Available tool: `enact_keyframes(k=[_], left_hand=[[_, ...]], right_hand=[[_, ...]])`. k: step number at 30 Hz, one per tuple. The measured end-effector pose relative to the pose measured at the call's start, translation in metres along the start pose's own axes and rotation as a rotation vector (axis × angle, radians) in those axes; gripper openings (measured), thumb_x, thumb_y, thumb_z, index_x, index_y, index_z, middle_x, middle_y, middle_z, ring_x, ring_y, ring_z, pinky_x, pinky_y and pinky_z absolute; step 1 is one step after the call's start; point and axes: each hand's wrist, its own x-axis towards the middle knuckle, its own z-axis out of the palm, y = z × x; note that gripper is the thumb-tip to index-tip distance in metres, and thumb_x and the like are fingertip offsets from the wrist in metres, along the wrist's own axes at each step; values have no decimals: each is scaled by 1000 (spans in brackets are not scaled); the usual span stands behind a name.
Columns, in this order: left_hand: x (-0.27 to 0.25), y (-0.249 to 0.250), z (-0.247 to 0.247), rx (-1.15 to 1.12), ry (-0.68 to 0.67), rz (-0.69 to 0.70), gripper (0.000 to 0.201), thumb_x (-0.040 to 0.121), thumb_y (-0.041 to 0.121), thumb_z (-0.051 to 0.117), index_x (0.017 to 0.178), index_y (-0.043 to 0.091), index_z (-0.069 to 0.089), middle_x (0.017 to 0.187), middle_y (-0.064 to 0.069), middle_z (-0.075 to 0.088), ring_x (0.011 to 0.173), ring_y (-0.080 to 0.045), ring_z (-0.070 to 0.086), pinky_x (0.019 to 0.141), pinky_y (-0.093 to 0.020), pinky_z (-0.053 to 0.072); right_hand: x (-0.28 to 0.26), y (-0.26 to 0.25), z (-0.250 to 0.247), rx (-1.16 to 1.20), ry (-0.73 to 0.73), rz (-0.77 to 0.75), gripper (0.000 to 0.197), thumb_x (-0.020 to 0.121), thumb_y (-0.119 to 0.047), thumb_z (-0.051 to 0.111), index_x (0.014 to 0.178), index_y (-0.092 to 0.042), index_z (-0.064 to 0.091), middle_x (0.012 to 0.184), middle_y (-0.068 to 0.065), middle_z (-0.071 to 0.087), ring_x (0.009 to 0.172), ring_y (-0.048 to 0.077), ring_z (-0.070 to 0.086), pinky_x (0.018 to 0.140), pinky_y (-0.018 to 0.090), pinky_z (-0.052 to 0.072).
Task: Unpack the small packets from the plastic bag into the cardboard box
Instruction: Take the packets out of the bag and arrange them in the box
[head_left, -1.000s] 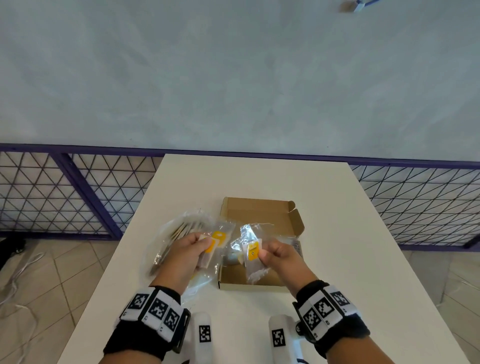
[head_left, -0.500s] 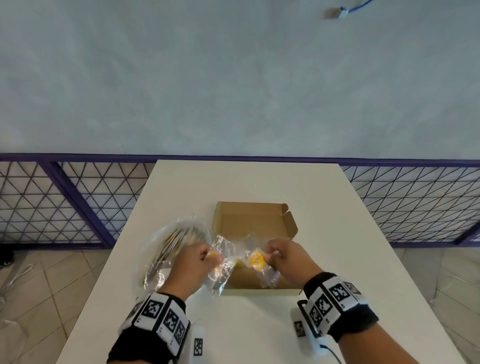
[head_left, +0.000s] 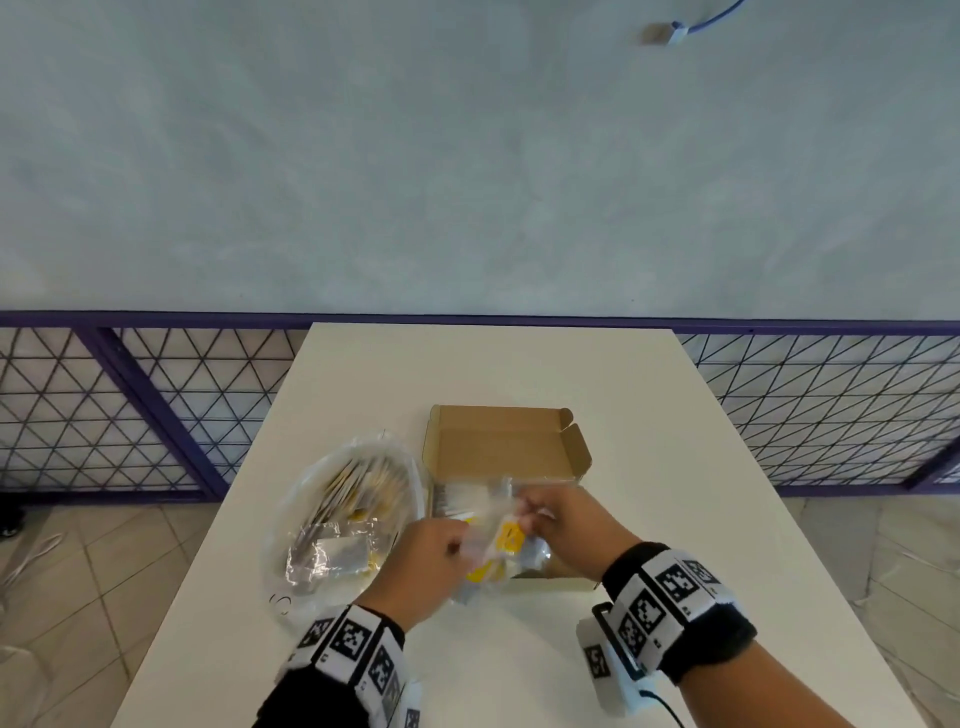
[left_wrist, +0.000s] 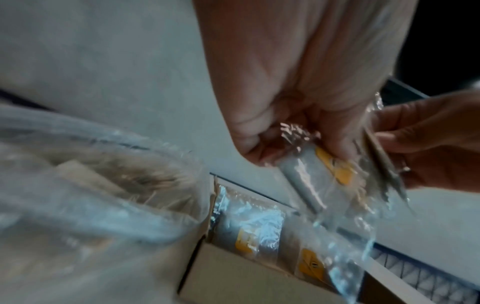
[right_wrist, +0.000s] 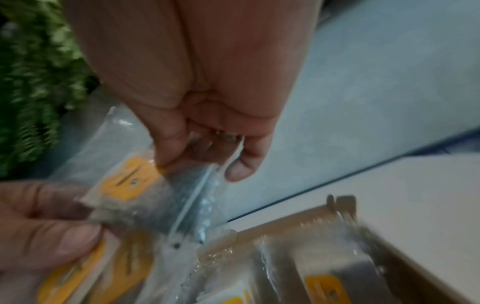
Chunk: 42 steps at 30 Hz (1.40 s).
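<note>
An open cardboard box (head_left: 506, 447) sits mid-table with clear packets bearing yellow labels (left_wrist: 249, 230) lying in it. Left of it lies a big clear plastic bag (head_left: 343, 509) holding more packets. Above the box's near edge both hands meet. My left hand (head_left: 431, 561) grips a small stack of packets (left_wrist: 319, 170). My right hand (head_left: 561, 525) pinches the top packet (right_wrist: 145, 191) by its sealed end, thumb and fingers closed on the plastic. The yellow label (head_left: 509, 538) shows between the hands.
The white table (head_left: 675, 493) backs onto a purple railing with wire mesh (head_left: 831, 410) and a pale wall. Tiled floor (head_left: 78, 597) drops away on the left. Bare table lies right of the box and in front of my wrists.
Both hands came together over the box's near edge. The two packets, held apart a second ago, are now bunched between the hands, lower and closer to me.
</note>
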Motion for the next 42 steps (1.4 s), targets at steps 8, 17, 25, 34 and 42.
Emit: enact_keyframes(k=[8,17,25,34,42], left_hand=[[19,-13,3,-568,317,-177,25,83,-1,65,100,16,59,93,-5,65,87,-22,63,78,-34,53],[49,-15,20,-421,206,-210,22,83,-3,62,74,16,57,80,0,61,85,-21,57,79,-29,48],[55,-34,35,103,15,-196,22,86,1,55,93,22,56,92,7,55,91,-12,53,75,-18,38],[51,-30,26,189,71,-162,22,83,4,61,72,23,62,79,4,60,82,-14,57,74,-18,41],[54,-21,17,307,-14,-86,24,79,4,52,61,17,48,67,3,52,62,-9,47,61,-21,43]], right_hand=[[3,34,8,512,388,258,25,85,1,56,67,-16,53,66,-1,58,63,12,54,60,22,44],[22,58,23,387,327,322,27,80,1,59,65,-20,52,71,-1,56,71,17,54,76,34,46],[30,83,43,35,-4,372,26,84,-3,49,68,-23,47,72,-5,54,66,9,51,58,13,39],[27,78,36,-78,89,378,35,82,0,49,58,-26,44,72,-4,54,72,15,51,54,10,34],[28,71,13,-89,98,341,36,84,0,49,61,-27,47,82,-2,58,78,15,52,61,12,36]])
